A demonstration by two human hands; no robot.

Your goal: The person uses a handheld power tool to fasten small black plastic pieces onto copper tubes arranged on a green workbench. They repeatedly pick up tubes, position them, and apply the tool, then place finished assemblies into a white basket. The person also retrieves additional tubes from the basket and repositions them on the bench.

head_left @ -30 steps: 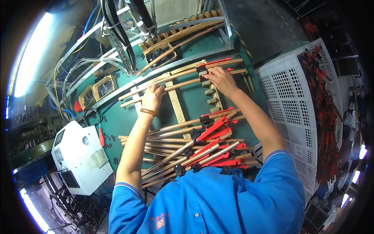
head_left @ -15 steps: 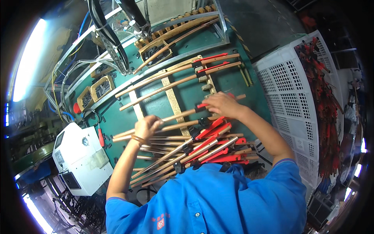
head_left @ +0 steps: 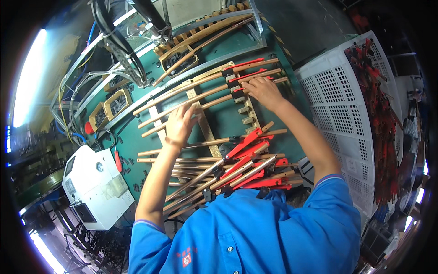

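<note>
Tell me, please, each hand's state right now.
Left hand: at a brown tube; whether gripping cannot be told.
Right hand: over that tube's red part; whether closed cannot be told.

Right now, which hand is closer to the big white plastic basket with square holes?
Right. The right hand is left of the basket, at the red-fitted end of a long copper-coloured rod; the left hand is farther left, along that rod.

Glaring tube light [head_left: 30, 77] at left, green table [head_left: 226, 121] clearly lit; curved edges — dark fisheye rim, dim corners
</note>
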